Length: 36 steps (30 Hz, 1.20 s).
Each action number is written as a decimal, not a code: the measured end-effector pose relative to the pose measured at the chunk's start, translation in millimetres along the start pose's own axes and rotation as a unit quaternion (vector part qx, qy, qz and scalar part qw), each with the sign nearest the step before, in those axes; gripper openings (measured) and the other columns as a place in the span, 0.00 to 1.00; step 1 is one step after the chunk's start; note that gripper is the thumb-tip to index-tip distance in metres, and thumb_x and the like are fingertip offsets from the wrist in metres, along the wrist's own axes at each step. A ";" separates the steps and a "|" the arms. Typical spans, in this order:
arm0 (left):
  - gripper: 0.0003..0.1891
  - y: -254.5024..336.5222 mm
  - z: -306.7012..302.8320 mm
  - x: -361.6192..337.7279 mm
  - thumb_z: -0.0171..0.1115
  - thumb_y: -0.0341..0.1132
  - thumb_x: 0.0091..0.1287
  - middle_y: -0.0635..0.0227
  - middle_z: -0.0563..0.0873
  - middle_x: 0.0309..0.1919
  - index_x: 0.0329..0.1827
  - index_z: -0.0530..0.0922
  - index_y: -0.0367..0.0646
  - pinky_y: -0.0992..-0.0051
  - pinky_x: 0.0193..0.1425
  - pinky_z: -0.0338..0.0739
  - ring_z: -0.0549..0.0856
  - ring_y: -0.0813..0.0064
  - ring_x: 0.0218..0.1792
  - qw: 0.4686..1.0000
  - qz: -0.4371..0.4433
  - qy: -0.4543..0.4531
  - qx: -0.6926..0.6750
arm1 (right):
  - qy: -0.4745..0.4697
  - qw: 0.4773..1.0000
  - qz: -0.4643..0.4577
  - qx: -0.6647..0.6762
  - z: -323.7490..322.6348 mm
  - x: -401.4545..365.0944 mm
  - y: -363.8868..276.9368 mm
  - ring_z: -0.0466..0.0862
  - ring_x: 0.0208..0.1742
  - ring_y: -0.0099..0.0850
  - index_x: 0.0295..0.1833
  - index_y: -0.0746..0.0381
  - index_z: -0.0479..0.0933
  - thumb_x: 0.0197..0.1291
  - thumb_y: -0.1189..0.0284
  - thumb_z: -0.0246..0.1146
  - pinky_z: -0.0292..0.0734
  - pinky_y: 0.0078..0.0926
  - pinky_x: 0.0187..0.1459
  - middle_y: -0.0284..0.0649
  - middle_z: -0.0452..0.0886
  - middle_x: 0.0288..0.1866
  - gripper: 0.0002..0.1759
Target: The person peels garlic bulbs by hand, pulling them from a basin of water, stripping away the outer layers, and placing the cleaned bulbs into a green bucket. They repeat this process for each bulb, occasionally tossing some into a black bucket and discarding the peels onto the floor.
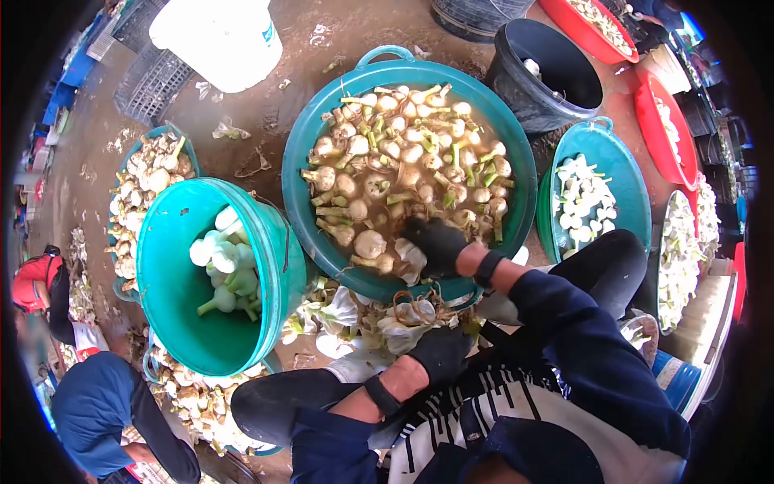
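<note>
A large green basin in front of me holds brown water with many garlic bulbs and their cut green stems. My right hand, in a black glove, is over the near side of the basin with its fingers curled round a pale garlic bulb that has loose skin. Lower down, outside the rim, my left hand, also gloved, is closed close to my lap. Its fingertips are hidden, so what it holds does not show. White garlic skins with roots lie beside it.
A green bucket with peeled garlic stands at the left, and a green tub of white garlic at the right. Behind are a black bucket and a white bucket. A person in blue bends at lower left.
</note>
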<state>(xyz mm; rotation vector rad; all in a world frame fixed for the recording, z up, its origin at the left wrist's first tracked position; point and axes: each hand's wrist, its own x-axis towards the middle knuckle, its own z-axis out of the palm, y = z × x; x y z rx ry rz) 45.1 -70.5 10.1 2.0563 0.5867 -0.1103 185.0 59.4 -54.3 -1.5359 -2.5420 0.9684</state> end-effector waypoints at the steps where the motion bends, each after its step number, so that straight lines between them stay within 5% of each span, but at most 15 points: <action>1: 0.16 0.2 -0.9 0.2 0.59 0.40 0.56 0.51 0.83 0.34 0.43 0.77 0.39 0.58 0.41 0.77 0.83 0.52 0.36 1.000 -0.004 -0.002 -0.003 | 0.004 0.998 0.002 -0.063 6.5 -0.4 -11.4 0.78 0.53 0.44 0.57 0.57 0.74 0.39 0.68 0.73 0.76 0.39 0.53 0.43 0.74 0.58 0.33; 5: 0.16 1.6 -3.3 -2.1 0.58 0.40 0.55 0.51 0.83 0.33 0.43 0.77 0.39 0.58 0.41 0.77 0.83 0.52 0.36 1.000 -0.016 -0.013 -0.018 | 0.027 0.986 -0.029 -0.161 52.2 22.1 21.1 0.81 0.49 0.43 0.48 0.54 0.79 0.44 0.68 0.68 0.77 0.38 0.51 0.44 0.79 0.51 0.21; 8: 0.16 0.2 -3.4 -5.9 0.58 0.39 0.55 0.50 0.82 0.33 0.43 0.77 0.38 0.58 0.41 0.77 0.83 0.51 0.35 1.000 -0.001 0.015 -0.022 | 0.029 1.000 -0.007 -0.009 40.6 19.0 40.7 0.83 0.43 0.41 0.45 0.56 0.81 0.47 0.71 0.65 0.78 0.36 0.46 0.44 0.82 0.46 0.16; 13: 0.16 0.0 -0.3 -6.7 0.59 0.39 0.53 0.50 0.82 0.32 0.41 0.78 0.38 0.57 0.39 0.77 0.83 0.50 0.34 1.000 -0.006 0.009 -0.006 | 0.201 0.943 0.041 0.263 -26.0 2.8 39.6 0.84 0.32 0.44 0.37 0.60 0.82 0.46 0.72 0.63 0.79 0.37 0.35 0.46 0.82 0.28 0.10; 18: 0.15 3.1 3.1 -4.3 0.59 0.39 0.53 0.51 0.82 0.31 0.38 0.78 0.38 0.57 0.38 0.78 0.83 0.51 0.34 1.000 0.008 0.009 0.001 | -0.071 0.997 0.019 0.035 -26.8 -26.7 54.4 0.83 0.41 0.48 0.45 0.58 0.80 0.40 0.63 0.68 0.78 0.41 0.46 0.49 0.83 0.40 0.22; 24: 0.15 1.3 4.3 -4.4 0.59 0.39 0.53 0.52 0.82 0.32 0.39 0.78 0.38 0.58 0.39 0.78 0.83 0.51 0.34 1.000 0.008 0.018 0.007 | 0.012 0.991 0.067 -0.114 54.9 -40.4 43.1 0.82 0.41 0.50 0.44 0.57 0.80 0.42 0.68 0.67 0.78 0.44 0.44 0.47 0.81 0.39 0.19; 27: 0.14 0.7 6.1 -7.0 0.60 0.39 0.53 0.52 0.83 0.32 0.38 0.78 0.38 0.58 0.40 0.78 0.83 0.52 0.35 0.999 -0.001 0.035 0.020 | -0.022 0.997 0.036 -0.059 35.9 -44.7 48.8 0.83 0.40 0.49 0.41 0.57 0.80 0.44 0.72 0.63 0.78 0.45 0.41 0.46 0.81 0.38 0.14; 30: 0.14 3.8 -0.1 -6.7 0.60 0.38 0.53 0.52 0.83 0.33 0.38 0.78 0.38 0.59 0.41 0.78 0.83 0.52 0.36 1.000 -0.014 0.001 0.013 | 0.083 0.995 0.054 0.018 11.4 -33.4 40.1 0.83 0.41 0.47 0.44 0.57 0.79 0.45 0.73 0.62 0.78 0.45 0.39 0.45 0.81 0.40 0.16; 33: 0.14 0.3 5.8 -4.8 0.60 0.39 0.53 0.52 0.83 0.34 0.38 0.79 0.39 0.59 0.41 0.78 0.83 0.52 0.37 1.000 -0.009 0.002 0.011 | 0.016 0.994 0.100 -0.051 -13.3 -24.4 -1.2 0.82 0.43 0.47 0.50 0.57 0.77 0.45 0.73 0.62 0.78 0.45 0.39 0.44 0.80 0.45 0.21; 36: 0.14 -0.5 8.0 0.9 0.61 0.39 0.52 0.53 0.84 0.34 0.38 0.80 0.40 0.60 0.42 0.78 0.84 0.52 0.37 0.999 -0.038 -0.030 0.024 | -0.074 0.967 0.098 -0.223 -1.8 -6.1 -36.6 0.70 0.64 0.49 0.67 0.51 0.64 0.45 0.71 0.64 0.77 0.49 0.49 0.44 0.58 0.72 0.38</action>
